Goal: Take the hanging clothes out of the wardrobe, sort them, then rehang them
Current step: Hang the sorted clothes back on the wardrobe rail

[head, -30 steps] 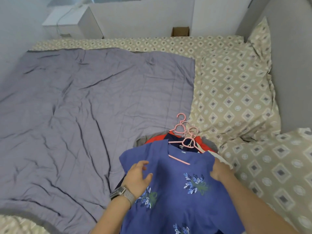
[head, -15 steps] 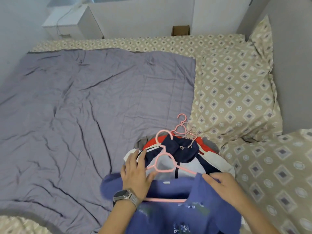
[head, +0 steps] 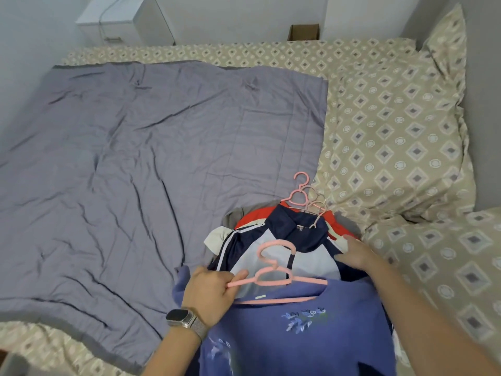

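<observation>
Bedroom, with a bed [head: 352, 58] in patterned beige sheets, a grey quilt [head: 162, 158] spread over most of it and a pillow [head: 401, 131] to the right. Clothes already out of the wardrobe, judging by the pile [head: 284, 234] heaped at the quilt's near edge, hooks of several hangers [head: 303, 196] poking out beyond it. Sorting seemingly under way; rehanging all still to do.

Left hand [head: 211, 291] pinching the left arm of a pink hanger [head: 273, 278], clenched on it. Blue top [head: 298, 332] hanging from that hanger just below and to the right of this grip, draped towards the camera. Right hand [head: 355, 256] laid with fingers fairly straight on a navy and white jacket [head: 257, 245], holding nothing; jacket directly under this grip, top of the pile, beyond the blue top.
</observation>
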### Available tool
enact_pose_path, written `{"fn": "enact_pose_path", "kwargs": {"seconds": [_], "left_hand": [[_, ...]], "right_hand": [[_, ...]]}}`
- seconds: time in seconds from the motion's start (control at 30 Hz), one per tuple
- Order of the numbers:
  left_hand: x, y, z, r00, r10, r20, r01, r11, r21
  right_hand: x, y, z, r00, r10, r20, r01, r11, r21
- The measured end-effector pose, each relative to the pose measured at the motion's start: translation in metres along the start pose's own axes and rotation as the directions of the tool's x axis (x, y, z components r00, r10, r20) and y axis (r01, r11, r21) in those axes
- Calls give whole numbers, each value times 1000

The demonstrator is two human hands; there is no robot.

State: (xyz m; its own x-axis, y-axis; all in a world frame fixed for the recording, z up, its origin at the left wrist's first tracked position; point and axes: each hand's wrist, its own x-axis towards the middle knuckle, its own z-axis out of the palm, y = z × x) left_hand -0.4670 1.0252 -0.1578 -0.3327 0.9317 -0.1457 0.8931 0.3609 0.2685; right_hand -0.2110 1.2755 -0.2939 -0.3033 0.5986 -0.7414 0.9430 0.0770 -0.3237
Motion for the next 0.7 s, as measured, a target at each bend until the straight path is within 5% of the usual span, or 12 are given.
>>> {"fn": "enact_pose_path", "kwargs": {"seconds": [0.1, 0.2, 0.37, 0.53, 0.7], "left_hand": [[-9, -6, -4, 997, -37, 68, 34, 998, 56], [-15, -12, -8, 994, -87, 59, 82, 994, 78], [-21, -16, -24, 991, -111, 78, 117, 991, -68], [-32, -25, -52, 996, -76, 43, 84, 965, -249], [-59, -14, -92, 989, -60, -133, 13, 944, -329]], "right_hand": [[9, 0, 29, 990, 87, 112, -75, 992, -104], [-4, -8, 35, 997, 83, 9, -83, 997, 13], [-75, -42, 18, 938, -174, -300, 291, 865, 409], [-156, -51, 5, 930, -351, -110, 347, 739, 577], [-240, -72, -8, 849, -527, -50, 467, 701, 539]]}}
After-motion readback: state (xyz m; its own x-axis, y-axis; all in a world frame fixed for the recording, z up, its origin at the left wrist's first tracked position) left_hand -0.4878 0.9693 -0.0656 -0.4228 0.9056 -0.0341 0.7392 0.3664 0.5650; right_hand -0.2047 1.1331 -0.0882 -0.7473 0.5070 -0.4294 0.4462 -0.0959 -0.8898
